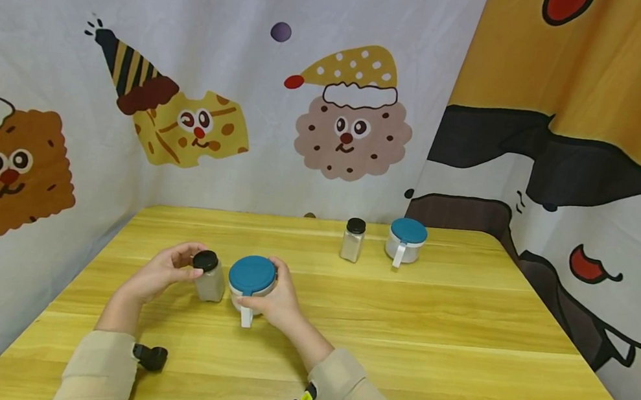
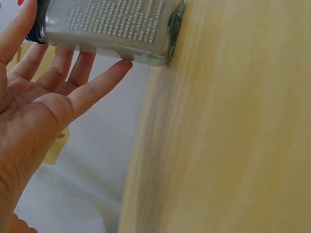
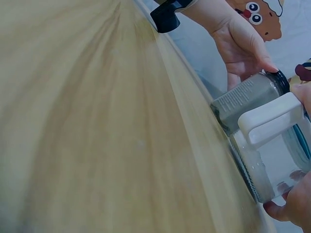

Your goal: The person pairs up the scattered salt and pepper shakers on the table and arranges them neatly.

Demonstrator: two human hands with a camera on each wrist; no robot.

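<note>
Toward the left of the table, my left hand (image 1: 163, 271) holds a small square spice jar (image 1: 210, 285) by its black lid and upper side. The clear jar has printed text (image 2: 116, 22) on one face and pale powder inside. Right beside it is a round clear seasoning pot (image 3: 272, 165) with a blue lid (image 1: 253, 274) and a white handle (image 3: 272, 119) facing me. My right hand (image 1: 284, 300) grips that pot round its right side, thumb at the front near the handle. Both containers stand upright at the tabletop.
Farther back on the wooden table (image 1: 427, 355), a second black-lidded spice jar (image 1: 353, 240) and a second blue-lidded pot (image 1: 405, 241) stand side by side. A printed cloth (image 1: 215, 32) hangs behind the table's far edge.
</note>
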